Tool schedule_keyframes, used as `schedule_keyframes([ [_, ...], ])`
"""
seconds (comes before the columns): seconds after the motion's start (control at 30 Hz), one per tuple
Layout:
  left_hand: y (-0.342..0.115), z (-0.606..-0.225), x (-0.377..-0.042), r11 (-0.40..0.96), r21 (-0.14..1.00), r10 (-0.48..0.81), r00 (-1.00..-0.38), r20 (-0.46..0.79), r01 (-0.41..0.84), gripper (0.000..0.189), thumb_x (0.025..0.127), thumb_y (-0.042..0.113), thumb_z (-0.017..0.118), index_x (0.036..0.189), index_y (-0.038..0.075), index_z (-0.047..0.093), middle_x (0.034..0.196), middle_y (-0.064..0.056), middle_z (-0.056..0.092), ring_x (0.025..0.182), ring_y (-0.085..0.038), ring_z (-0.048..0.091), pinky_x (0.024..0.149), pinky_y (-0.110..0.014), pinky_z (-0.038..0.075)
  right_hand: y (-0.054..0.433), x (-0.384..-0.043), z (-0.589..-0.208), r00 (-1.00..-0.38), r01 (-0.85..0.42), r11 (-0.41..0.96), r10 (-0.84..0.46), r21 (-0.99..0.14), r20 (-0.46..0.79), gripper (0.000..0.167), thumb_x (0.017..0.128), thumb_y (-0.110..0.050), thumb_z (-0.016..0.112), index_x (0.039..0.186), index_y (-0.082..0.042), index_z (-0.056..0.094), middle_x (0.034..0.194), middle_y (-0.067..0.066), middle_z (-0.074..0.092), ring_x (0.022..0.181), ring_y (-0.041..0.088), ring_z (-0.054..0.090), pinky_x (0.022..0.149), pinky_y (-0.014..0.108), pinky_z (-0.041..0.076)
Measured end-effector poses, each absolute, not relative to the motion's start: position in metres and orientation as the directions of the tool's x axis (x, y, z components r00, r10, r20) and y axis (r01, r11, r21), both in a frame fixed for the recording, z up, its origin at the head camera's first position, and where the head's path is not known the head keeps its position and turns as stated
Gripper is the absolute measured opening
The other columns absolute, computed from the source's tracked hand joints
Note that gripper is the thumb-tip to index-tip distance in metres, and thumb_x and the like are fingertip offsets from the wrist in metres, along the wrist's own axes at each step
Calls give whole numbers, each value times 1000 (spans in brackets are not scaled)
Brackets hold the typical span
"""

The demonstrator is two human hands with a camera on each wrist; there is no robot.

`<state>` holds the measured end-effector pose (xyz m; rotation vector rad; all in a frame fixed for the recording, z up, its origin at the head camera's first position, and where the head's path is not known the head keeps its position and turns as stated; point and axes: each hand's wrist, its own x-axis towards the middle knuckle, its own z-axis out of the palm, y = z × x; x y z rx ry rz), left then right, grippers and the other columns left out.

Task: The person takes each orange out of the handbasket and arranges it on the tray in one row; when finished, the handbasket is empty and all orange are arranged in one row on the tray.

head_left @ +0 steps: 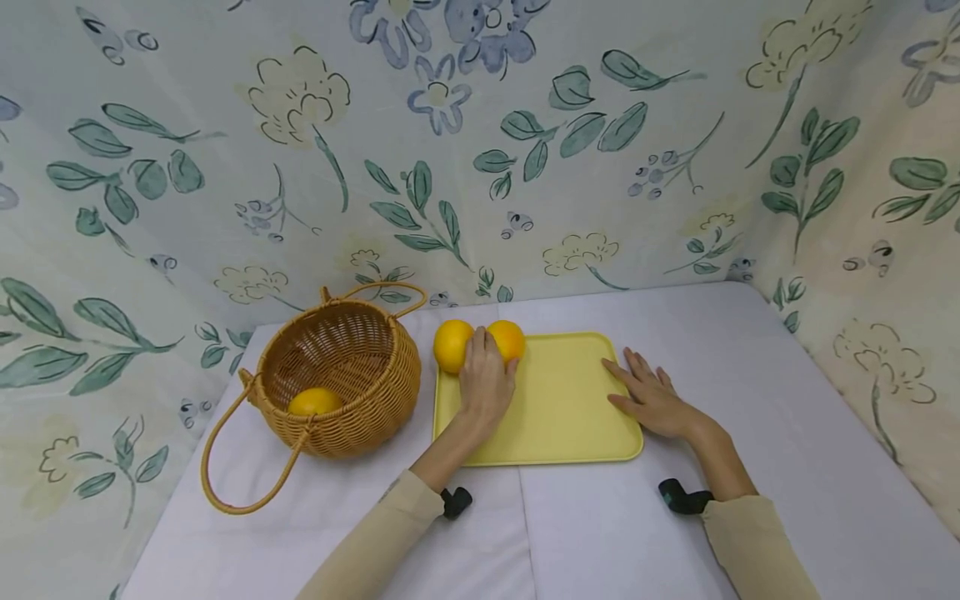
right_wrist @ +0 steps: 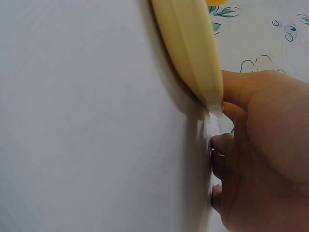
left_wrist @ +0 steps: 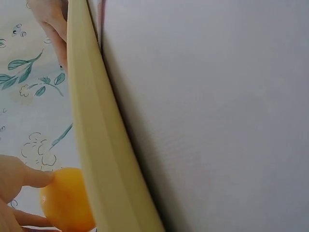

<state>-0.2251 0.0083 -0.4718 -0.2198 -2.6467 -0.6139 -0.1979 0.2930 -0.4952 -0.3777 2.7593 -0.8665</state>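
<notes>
Two oranges sit side by side at the far left corner of a yellow tray. My left hand reaches over the tray and grips the right orange, its fingers between the two fruits and the thumb on the near right side. The left orange lies just beyond the fingers. In the left wrist view, thumb and fingers meet the gripped orange behind the tray's rim. My right hand, fingers spread, rests at the tray's right edge, touching it; the right wrist view shows the thumb side against the rim.
Left of the tray stands a wicker basket with two hoop handles folded outward, one to the back and one to the front. Another orange lies inside it. A white cloth covers the table, and a floral curtain hangs behind.
</notes>
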Motion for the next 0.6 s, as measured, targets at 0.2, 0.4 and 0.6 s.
schedule_keyframes([
  [0.2,6,-472,-228,892,353,111,-894,434,282,57,93,23,79,141,-2,59,141,-19,58,123,-33,59,76,-42,65,294,-198,-495,-942,-175,793,-307,-583,-135,68,107,-38,53,162,-7,30,170,33,1,157,54,-4,121,73,-10],
  [0.4,5,-473,-230,902,317,117,-872,474,293,55,91,24,82,137,-2,64,135,-18,64,117,-32,61,77,-37,65,292,-198,-492,-941,-174,790,-309,-588,-138,68,107,-38,53,162,-6,30,170,33,1,157,54,-4,121,74,-10],
  [0.6,6,-474,-232,903,330,81,-862,501,276,57,88,24,84,131,-8,65,131,-18,65,117,-30,62,77,-35,65,290,-197,-490,-941,-171,793,-307,-585,-141,67,107,-37,53,162,-7,30,170,33,1,157,54,-4,121,74,-9],
])
